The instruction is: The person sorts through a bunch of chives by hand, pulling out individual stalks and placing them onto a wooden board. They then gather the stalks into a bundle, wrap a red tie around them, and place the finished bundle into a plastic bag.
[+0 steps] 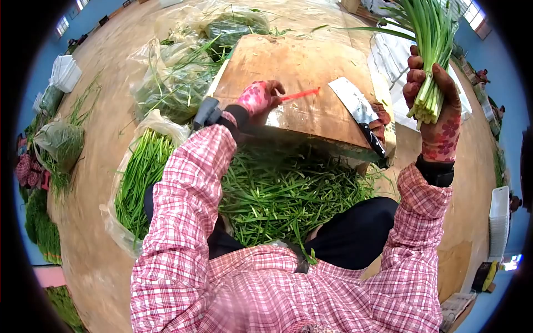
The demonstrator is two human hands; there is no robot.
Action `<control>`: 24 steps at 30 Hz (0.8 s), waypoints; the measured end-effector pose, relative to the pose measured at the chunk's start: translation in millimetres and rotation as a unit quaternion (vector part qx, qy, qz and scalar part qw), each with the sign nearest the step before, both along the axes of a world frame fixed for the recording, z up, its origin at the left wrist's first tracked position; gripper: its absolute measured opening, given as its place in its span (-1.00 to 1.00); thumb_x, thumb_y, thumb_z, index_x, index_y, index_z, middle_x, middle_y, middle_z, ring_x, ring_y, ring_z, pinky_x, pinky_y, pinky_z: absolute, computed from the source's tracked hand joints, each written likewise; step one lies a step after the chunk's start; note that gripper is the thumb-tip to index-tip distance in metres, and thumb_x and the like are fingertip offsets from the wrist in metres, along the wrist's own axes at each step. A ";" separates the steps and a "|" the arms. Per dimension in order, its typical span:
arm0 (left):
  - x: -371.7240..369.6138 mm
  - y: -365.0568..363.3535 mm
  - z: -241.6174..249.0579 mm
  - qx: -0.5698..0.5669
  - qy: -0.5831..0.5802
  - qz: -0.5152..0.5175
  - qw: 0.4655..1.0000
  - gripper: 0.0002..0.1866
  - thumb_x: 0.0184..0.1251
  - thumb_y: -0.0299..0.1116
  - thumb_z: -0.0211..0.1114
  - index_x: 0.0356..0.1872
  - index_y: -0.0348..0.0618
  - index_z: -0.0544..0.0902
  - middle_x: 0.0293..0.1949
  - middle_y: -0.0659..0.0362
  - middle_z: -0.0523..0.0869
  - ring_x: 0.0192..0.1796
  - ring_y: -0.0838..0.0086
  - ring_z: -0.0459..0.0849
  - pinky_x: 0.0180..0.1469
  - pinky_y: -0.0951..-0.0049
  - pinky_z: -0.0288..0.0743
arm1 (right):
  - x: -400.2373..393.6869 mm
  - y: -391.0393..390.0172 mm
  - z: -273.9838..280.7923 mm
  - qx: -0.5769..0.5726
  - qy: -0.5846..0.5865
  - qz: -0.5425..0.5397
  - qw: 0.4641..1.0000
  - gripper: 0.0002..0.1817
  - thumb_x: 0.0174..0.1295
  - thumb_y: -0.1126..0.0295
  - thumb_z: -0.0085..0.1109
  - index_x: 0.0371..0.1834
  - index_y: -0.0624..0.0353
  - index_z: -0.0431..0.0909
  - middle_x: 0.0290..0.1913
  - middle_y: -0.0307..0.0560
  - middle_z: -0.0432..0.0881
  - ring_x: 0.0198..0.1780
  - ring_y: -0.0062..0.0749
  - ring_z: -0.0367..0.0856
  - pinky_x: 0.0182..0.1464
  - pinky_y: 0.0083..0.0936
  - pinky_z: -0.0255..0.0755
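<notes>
My right hand (pixel 438 100) is raised at the upper right, its fingers wrapped round a bundle of green stalks (pixel 433 39) with the pale cut ends pointing down. My left hand (pixel 259 97) is over the left part of a wooden board (pixel 294 61), fingertips pinched on one end of a red strip (pixel 301 95). A knife (pixel 355 105) with a wide blade and black handle lies at the board's right side, beside a dark reddish cloth (pixel 380 119). Loose cut greens (pixel 288 194) are heaped below the board, between my legs.
An open plastic bag of long greens (pixel 141 183) stands left of my legs. More clear bags (pixel 172 83) lie beyond it. White trays (pixel 391 53) are behind the board's right edge. A tied bag (pixel 60 139) and a person's sleeve (pixel 28 169) show at far left.
</notes>
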State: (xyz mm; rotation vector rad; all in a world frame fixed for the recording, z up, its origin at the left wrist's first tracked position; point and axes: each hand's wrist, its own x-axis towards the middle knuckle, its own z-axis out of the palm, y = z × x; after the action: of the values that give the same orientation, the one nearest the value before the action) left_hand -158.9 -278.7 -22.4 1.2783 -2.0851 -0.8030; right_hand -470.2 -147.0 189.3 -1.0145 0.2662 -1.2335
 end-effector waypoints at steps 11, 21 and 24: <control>2.4 19.3 -7.9 -0.258 -0.218 -0.007 0.941 -0.83 0.14 -0.30 0.29 -0.26 -0.05 0.70 -0.25 0.12 0.65 -0.14 0.12 0.58 -0.08 0.15 0.48 | 32.3 -40.0 -26.1 0.091 -0.014 0.019 0.996 -0.64 0.25 0.48 0.17 0.05 0.48 0.43 -0.14 0.11 0.61 -0.19 -0.25 0.67 -0.09 -0.40 0.63; 11.8 38.9 -0.4 -0.222 -0.257 0.030 0.940 -0.66 0.22 -0.10 0.26 -0.03 0.03 0.69 -0.10 0.09 0.62 0.02 0.07 0.54 0.07 0.00 0.32 | 73.6 -148.2 58.2 0.003 0.103 -0.089 0.991 -0.76 0.19 0.26 0.24 -0.28 0.24 0.57 -0.40 -0.02 0.69 -0.43 -0.29 0.69 -0.37 -0.43 0.65; 13.6 40.8 -1.7 -0.236 -0.234 0.048 0.942 -0.66 0.22 -0.10 0.26 -0.04 0.02 0.69 -0.08 0.09 0.63 0.03 0.09 0.54 0.07 0.00 0.31 | 93.9 -193.4 73.1 -0.032 0.112 -0.079 0.990 -0.83 0.21 0.32 0.20 -0.33 0.22 0.56 -0.46 -0.11 0.65 -0.47 -0.33 0.65 -0.39 -0.45 0.62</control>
State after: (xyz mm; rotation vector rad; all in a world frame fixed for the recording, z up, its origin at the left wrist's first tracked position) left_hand -145.4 -237.9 -24.0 1.3637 -2.3539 0.0729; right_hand -376.2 -340.4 262.4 -1.2085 0.4932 -1.2773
